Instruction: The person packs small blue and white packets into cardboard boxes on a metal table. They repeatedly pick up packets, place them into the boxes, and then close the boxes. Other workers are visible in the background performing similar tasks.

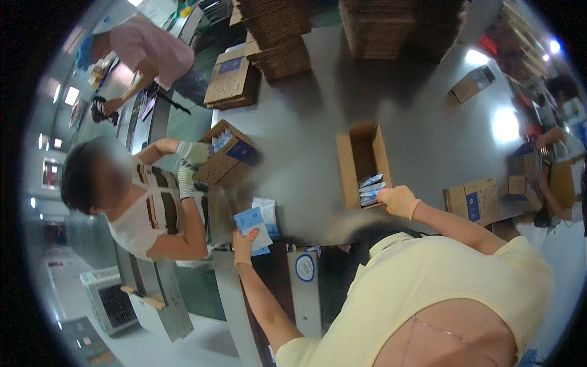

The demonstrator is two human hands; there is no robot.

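The left forearm (267,306) rises from the yellow sleeve, slanting up and to the left, with the elbow low and the wrist near the table's (299,159) near edge. At its end the gloved left hand (244,243) is closed in a pinch on a fanned bundle of flat blue-and-white packets (254,224), its thumb laid across their upper face. Whether the lowest packets touch the table cannot be told.

The right forearm (455,225) reaches in from the right, running left and slightly upward, well apart from the left one. The gloved right hand (400,202), its fingers partly curled, is at the near right corner of an open cardboard carton (367,153) standing on the table. Its fingertips meet the ends of the stacked packets (371,190) inside the carton's near end; whether they grip these or only press on them cannot be told.
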